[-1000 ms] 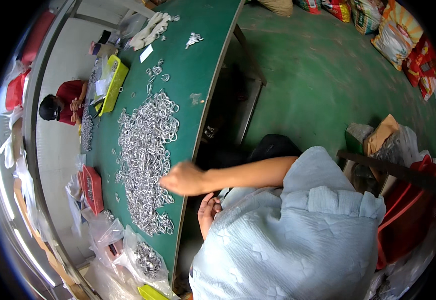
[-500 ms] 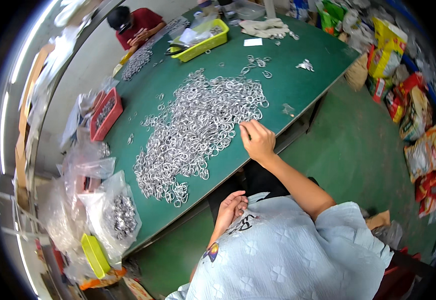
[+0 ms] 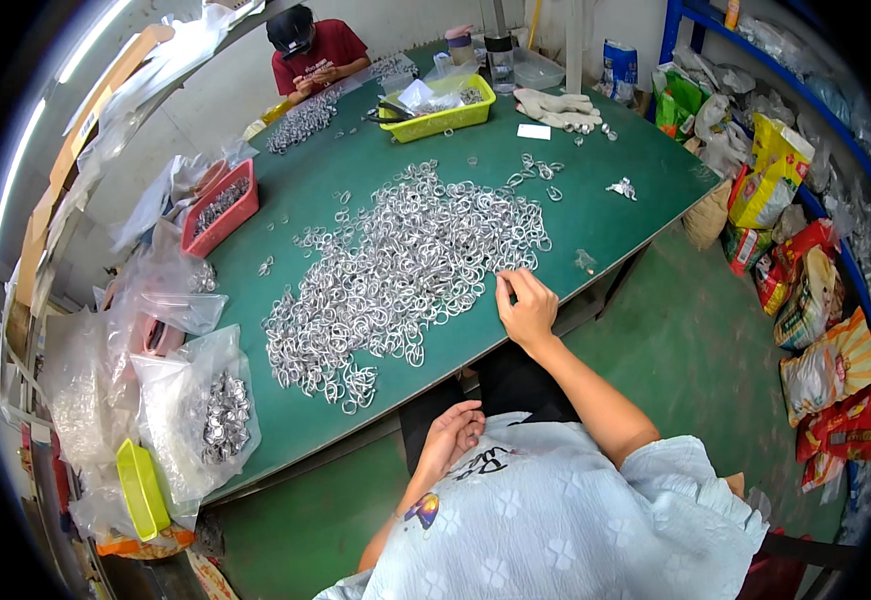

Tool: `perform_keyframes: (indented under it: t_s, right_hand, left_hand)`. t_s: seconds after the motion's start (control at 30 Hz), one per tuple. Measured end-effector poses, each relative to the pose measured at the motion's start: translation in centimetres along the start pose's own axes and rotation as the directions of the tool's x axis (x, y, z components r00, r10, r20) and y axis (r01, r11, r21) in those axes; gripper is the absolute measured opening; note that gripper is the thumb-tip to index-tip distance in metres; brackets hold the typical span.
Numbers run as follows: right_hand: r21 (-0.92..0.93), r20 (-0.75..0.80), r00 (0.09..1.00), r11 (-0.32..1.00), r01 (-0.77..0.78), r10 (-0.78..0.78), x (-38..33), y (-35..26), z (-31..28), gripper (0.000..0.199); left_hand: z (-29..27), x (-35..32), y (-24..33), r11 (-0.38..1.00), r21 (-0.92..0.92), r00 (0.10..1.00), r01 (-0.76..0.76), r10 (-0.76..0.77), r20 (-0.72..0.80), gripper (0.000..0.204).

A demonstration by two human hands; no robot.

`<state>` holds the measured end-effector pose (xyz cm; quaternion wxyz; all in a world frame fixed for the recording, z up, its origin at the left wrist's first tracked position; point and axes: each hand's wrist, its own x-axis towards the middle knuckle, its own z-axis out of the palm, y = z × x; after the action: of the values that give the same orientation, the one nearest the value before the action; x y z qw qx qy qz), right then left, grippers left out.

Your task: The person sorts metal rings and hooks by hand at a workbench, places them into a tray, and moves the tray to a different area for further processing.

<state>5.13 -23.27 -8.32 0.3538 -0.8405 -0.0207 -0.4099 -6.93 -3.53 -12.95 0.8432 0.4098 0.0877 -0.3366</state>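
A wide heap of silver metal rings [image 3: 406, 270] lies on the green tabletop [image 3: 596, 215]. My right hand [image 3: 528, 312] is at the table's near edge, beside the heap's right side. Its thumb and fingertips are pinched together, and anything between them is too small to make out. Lower down, my left hand [image 3: 456, 432] hovers in front of my shirt, off the table, with the fingers curled in; whatever they may hold is hidden.
A yellow-green basket [image 3: 441, 125] and pale gloves [image 3: 556, 108] sit on the far side. Left are a red basket [image 3: 221, 230] and plastic bags of metal pieces [image 3: 196, 400]. Across the table a person [image 3: 318, 55] handles small pieces. Colourful sacks [image 3: 806, 260] line the right.
My view has tilted and shifted, so the table appears turned slightly. Both my hands keep nearly the same places and curled poses. The person across has changed hand position.
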Motion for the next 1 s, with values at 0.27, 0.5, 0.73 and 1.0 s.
perform_keyframes:
  t_s: [0.27, 0.5, 0.73, 1.0]
  right_hand:
    - [-0.017, -0.006, 1.000, 1.000, -0.003, 0.003, -0.3, -0.3, 0.2, 0.004]
    - [-0.050, -0.019, 1.000, 0.999, -0.012, 0.011, 0.0, 0.0, 0.0, 0.004]
    - [-0.041, 0.030, 1.000, 0.999, -0.006, 0.007, 0.0, 0.4, 0.0, 0.004]
    - [-0.017, 0.079, 0.997, 1.000, -0.022, 0.023, 0.6, 0.3, 0.2, 0.007]
  left_hand:
    - [-0.6, -1.0, 0.5, 0.997, -0.044, 0.997, -0.069, 0.067, -0.042, 0.021]
    - [2.1, -4.0, 4.5, 0.824, 0.518, 0.965, -0.229, 0.260, 0.013, 0.020]
    - [3.6, -3.5, 10.8, -0.384, 0.922, 0.578, -0.051, 0.742, 0.341, 0.038]
    - [0.7, 1.2, 10.8, -0.421, 0.882, 0.568, 0.211, 0.788, 0.240, 0.044]
